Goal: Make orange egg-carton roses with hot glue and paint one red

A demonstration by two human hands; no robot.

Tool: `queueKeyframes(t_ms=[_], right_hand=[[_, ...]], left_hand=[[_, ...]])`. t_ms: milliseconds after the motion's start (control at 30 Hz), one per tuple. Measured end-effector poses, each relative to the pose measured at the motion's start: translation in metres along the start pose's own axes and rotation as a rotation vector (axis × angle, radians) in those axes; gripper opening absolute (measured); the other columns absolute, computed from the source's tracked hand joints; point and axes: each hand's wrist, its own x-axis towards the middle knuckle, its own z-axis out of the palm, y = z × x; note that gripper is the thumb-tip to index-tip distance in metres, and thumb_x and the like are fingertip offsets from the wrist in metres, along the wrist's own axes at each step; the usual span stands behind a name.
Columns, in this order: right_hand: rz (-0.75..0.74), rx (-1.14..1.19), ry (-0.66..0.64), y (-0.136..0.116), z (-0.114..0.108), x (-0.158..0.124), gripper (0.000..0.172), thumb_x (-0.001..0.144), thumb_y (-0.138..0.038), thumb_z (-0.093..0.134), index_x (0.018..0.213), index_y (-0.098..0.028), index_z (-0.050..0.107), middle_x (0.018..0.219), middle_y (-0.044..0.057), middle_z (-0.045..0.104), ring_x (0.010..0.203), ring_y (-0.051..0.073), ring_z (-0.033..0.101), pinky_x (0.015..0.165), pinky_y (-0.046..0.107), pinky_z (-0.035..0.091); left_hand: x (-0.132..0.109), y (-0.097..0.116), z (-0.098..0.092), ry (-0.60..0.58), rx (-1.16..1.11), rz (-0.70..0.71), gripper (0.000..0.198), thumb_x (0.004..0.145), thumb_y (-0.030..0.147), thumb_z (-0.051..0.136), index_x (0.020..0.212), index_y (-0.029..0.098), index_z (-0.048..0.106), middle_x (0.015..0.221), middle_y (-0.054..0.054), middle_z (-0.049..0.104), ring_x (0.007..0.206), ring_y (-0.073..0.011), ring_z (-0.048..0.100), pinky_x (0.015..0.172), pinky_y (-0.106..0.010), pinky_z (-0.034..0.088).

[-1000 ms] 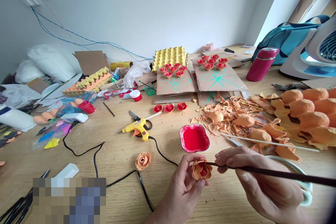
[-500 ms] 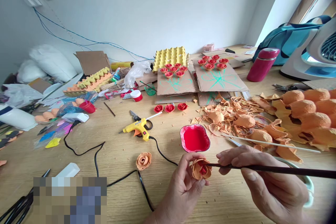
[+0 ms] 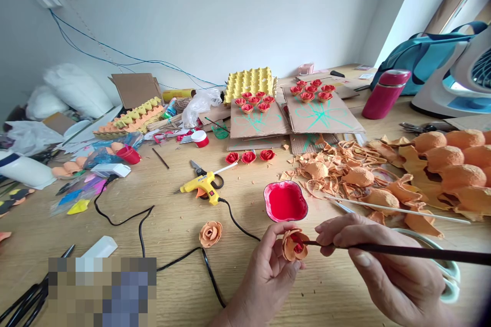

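Observation:
My left hand (image 3: pixel 264 276) pinches a small orange paper rose (image 3: pixel 294 246) with fresh red paint in its centre, just above the wooden table (image 3: pixel 176 225). In my right hand (image 3: pixel 387 265) lies a long dark paintbrush (image 3: pixel 402 252), gripped like a pen, its tip touching the rose's centre. A red paint dish (image 3: pixel 285 201) sits just behind the rose. An unpainted orange rose (image 3: pixel 210 233) lies on the table to the left.
A yellow glue gun (image 3: pixel 202 186) with a black cord (image 3: pixel 215 265) lies at centre. Three red roses (image 3: pixel 248 156) sit behind it, more on cardboard sheets (image 3: pixel 322 112). Orange egg-carton scraps (image 3: pixel 368 179) fill the right; a maroon bottle (image 3: pixel 384 94) and fan (image 3: pixel 456 87) stand behind.
The brush tip has shifted slightly inside the rose, and my left hand has turned the rose a little. The red patch in its centre looks somewhat larger.

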Motion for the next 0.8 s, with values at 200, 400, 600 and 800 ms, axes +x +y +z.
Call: queueKeyframes(t_ms=[200,400,600,800], right_hand=[[0.017,0.083,0.036,0.006,0.000,-0.007,0.018,0.110,-0.026,0.046,0.110,-0.018,0.063,0.094,0.009,0.075,0.088,0.018,0.077,0.075,0.026,0.065],[0.001,0.002,-0.025,0.004,0.001,-0.001,0.019,0.111,-0.025,0.043,0.109,-0.019,0.061,0.092,0.008,0.075,0.085,0.015,0.076,0.076,0.023,0.063],[0.003,0.019,-0.057,0.000,0.001,0.003,0.021,0.111,-0.027,0.041,0.107,-0.019,0.061,0.087,0.008,0.075,0.081,0.016,0.077,0.073,0.024,0.064],[0.014,0.063,0.034,0.003,-0.001,0.000,0.021,0.111,-0.026,0.044,0.111,-0.019,0.063,0.091,0.007,0.074,0.080,0.015,0.075,0.074,0.023,0.064]], left_hand=[[0.001,0.000,0.001,0.018,0.006,-0.003,0.047,0.090,0.048,0.081,0.128,0.027,0.062,0.119,-0.007,0.068,0.100,-0.0176,0.062,0.088,-0.030,0.057],[-0.001,0.001,0.000,0.011,0.011,-0.035,0.050,0.089,0.049,0.082,0.130,0.029,0.062,0.123,-0.008,0.067,0.105,-0.0191,0.062,0.090,-0.031,0.056],[-0.002,0.003,0.000,-0.010,0.033,-0.040,0.051,0.089,0.049,0.082,0.131,0.028,0.062,0.123,-0.008,0.070,0.107,-0.0193,0.063,0.096,-0.032,0.052],[-0.002,0.000,-0.001,0.002,0.080,-0.045,0.051,0.089,0.046,0.082,0.132,0.027,0.062,0.127,-0.010,0.069,0.112,-0.0218,0.064,0.101,-0.036,0.052]])
